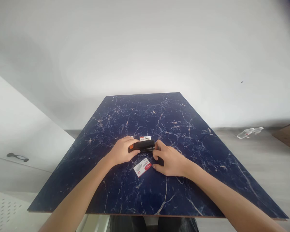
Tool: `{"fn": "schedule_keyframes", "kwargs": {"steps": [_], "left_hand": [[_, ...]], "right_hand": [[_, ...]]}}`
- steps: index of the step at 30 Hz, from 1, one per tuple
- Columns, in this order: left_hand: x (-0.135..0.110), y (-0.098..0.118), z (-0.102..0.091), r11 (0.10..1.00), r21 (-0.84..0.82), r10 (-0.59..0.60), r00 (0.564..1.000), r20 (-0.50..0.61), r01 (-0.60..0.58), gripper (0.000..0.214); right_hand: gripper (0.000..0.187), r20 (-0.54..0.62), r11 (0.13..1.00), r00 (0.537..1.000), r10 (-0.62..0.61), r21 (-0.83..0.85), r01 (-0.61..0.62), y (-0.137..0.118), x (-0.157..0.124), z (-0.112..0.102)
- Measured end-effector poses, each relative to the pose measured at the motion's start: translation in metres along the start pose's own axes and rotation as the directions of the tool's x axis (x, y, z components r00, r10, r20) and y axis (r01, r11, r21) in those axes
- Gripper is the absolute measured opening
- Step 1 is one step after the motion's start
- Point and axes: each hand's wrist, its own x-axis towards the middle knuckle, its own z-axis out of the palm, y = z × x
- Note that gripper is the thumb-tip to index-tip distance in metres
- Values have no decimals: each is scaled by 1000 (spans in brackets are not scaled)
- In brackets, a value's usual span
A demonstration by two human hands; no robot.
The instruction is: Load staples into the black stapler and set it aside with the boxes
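Observation:
A black stapler [146,146] with an orange patch at its left end lies sideways between my hands, its metal front part showing on the right. My left hand [123,149] is wrapped round the stapler's left end, thumb on the near side. At the other end, the curled fingers of my right hand [170,158] grip the stapler's front. A dark shape [160,161] shows between those fingers; I cannot tell what it is. Just beyond the stapler sits a small red and white box [145,138], partly hidden. Nearer to me lies a white and red staple box [142,167], set at an angle.
Everything rests on a dark blue marbled table [140,116] with white veins. A white wall [145,48] stands behind it. Left is a white cabinet with a dark handle [17,157]. Clear plastic bottles [249,132] and a brown box [288,137] lie on the floor to the right.

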Motion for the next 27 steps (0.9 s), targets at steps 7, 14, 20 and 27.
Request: {"fn": "schedule_keyframes", "kwargs": {"steps": [7, 14, 20, 27], "left_hand": [[2, 4, 2, 1000, 30, 3, 1000, -29, -3, 28], [1, 1, 5, 998, 57, 8, 1000, -19, -7, 47], [7, 25, 20, 980, 124, -143, 982, -124, 159, 54], [11, 47, 22, 962, -191, -228, 962, -151, 198, 50]], "right_hand": [[20, -5, 1000, 1000, -21, -7, 20, -3, 0, 4], [25, 5, 1000, 1000, -28, -9, 28, -4, 1, 4], [14, -127, 986, 984, 127, -90, -139, -5, 5, -10], [9, -204, 848, 978, -40, 510, 141, -50, -18, -69]]}}
